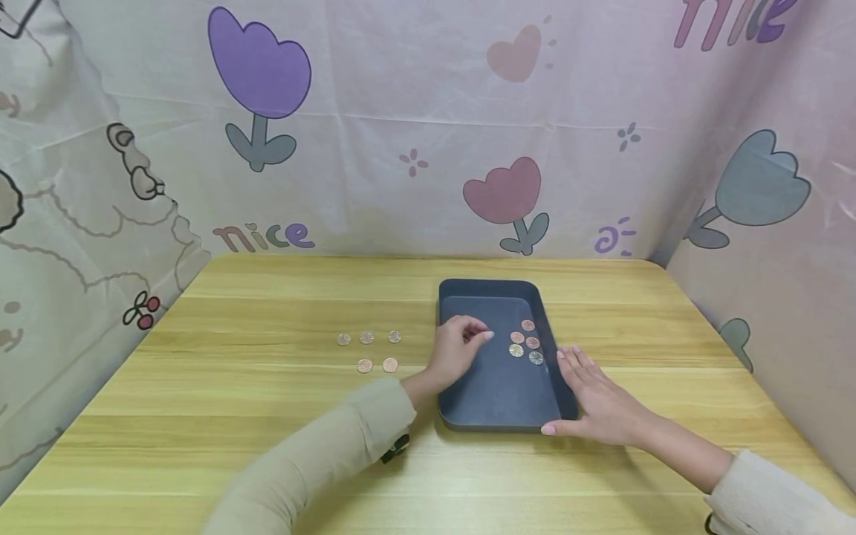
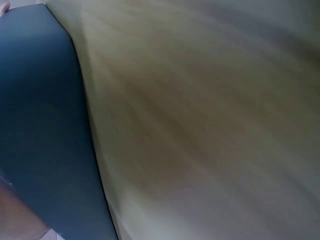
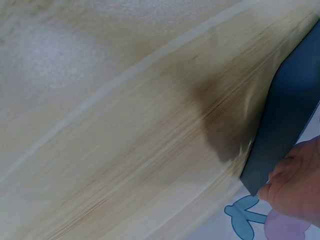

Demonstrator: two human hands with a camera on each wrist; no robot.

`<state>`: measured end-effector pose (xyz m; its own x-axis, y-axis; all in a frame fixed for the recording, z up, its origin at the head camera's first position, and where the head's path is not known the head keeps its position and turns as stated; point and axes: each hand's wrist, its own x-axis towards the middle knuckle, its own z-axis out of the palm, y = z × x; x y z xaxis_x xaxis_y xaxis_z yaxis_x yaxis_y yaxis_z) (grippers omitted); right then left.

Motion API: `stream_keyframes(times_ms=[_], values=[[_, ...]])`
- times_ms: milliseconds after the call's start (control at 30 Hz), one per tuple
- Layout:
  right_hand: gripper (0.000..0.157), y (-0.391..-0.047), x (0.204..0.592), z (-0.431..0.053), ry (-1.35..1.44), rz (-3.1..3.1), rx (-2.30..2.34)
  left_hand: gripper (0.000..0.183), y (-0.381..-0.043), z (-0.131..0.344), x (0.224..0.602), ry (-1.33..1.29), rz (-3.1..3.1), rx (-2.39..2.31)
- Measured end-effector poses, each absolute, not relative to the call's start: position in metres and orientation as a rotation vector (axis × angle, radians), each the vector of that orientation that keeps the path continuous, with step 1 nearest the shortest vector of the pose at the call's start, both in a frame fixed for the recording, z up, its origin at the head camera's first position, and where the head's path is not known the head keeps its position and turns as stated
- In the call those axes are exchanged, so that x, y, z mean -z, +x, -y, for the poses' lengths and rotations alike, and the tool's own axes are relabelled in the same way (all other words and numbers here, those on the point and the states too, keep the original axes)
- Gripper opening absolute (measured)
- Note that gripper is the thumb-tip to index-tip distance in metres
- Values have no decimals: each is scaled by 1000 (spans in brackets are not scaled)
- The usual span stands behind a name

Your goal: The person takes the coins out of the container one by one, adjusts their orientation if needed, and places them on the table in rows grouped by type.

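A dark rectangular tray (image 1: 498, 397) lies on the wooden table, with several copper- and brass-coloured coins (image 1: 532, 342) grouped towards its right side. My left hand (image 1: 456, 345) is over the tray's left part, its fingers bent and the thumb tip close to the index fingertip. Whether a coin sits between those tips cannot be made out. My right hand (image 1: 605, 405) rests against the tray's right wall with fingers extended, the thumb at the near right corner. In the right wrist view, that hand's fingers (image 3: 280, 180) touch the tray wall (image 3: 287, 110).
Left of the tray, several more coins (image 1: 366, 338) lie on the table (image 1: 234, 386) in two rough rows. A printed cloth (image 1: 374, 111) hangs behind the table and along its sides. The left wrist view is blurred.
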<state>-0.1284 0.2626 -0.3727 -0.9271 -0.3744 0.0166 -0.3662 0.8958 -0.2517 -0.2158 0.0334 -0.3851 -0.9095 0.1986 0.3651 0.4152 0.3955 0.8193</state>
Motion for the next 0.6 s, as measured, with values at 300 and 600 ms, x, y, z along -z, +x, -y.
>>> stream_keyframes(times_ms=[300,600], values=[[114,-128,372,-263,-586,-3022,394,14,-219,-58,388,-550,2512,1494],[113,-129,373,-263,-595,-3021,397,15,-226,-74,394,-504,2648,1455]])
